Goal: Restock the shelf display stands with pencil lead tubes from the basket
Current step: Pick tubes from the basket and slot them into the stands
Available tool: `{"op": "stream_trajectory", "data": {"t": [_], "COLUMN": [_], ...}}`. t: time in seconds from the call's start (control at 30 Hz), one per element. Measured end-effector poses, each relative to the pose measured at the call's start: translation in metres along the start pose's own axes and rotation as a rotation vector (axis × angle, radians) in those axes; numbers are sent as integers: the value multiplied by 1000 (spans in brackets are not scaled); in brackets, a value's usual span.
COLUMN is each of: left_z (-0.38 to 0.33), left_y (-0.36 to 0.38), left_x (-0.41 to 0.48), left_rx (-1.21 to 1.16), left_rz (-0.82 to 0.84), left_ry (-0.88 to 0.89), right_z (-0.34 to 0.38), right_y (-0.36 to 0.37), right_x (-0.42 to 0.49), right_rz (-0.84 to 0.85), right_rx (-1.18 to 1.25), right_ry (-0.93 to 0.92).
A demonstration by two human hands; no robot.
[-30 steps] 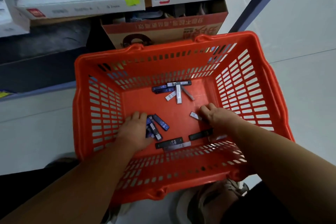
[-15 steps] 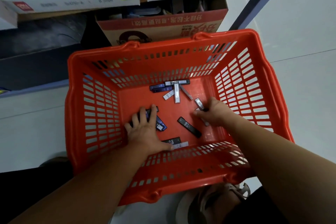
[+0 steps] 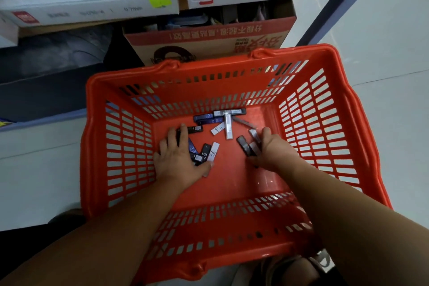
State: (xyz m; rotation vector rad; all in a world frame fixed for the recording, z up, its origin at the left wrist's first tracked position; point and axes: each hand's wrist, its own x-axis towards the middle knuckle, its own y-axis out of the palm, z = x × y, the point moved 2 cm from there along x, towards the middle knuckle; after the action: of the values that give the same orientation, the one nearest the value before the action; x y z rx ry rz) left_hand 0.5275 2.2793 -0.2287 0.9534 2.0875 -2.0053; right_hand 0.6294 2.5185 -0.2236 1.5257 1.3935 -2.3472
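Beyond the fingers (image 3: 183, 132), a cardboard box (image 3: 209, 39) with red print stands under the shelf (image 3: 69, 29). Far to their right, a blue-grey shelf post (image 3: 333, 7) runs slanted over the pale tiled floor (image 3: 383, 42). Left of them, the space under the shelf is dark.

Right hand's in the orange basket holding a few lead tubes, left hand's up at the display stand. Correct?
The left hand is wrong: head view shows it in the orange basket too, resting on loose tubes, not up at the display stand. The right hand does hold a few lead tubes.
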Motion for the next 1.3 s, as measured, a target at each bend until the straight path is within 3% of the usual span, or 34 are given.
{"op": "stream_trajectory", "data": {"t": [0.1,0.23,0.43,0.63,0.83,1.07,1.3], "left_z": [1,-3,5,7,8,10,16], "left_y": [2,3,9,11,10,9,15], "left_x": [-9,-9,-15,-17,-20,-27,-24], "left_rx": [6,-13,-140,-166,-108,-110,-260], "left_rz": [23,21,-7,39,-11,-47,-52], "left_ry": [-101,-156,-120,-245,-150,-163,-181], "right_z": [-2,1,8,10,8,18,27], "right_y": [0,7,14,12,11,15,22], "right_x": [4,6,4,1,-3,6,7], "right_rz": [-123,-210,-187,-159,-165,-162,-202], "right_rx": [207,279,360,410,570,476,388], "right_ry": [103,132,104,55,40,105,114]}}
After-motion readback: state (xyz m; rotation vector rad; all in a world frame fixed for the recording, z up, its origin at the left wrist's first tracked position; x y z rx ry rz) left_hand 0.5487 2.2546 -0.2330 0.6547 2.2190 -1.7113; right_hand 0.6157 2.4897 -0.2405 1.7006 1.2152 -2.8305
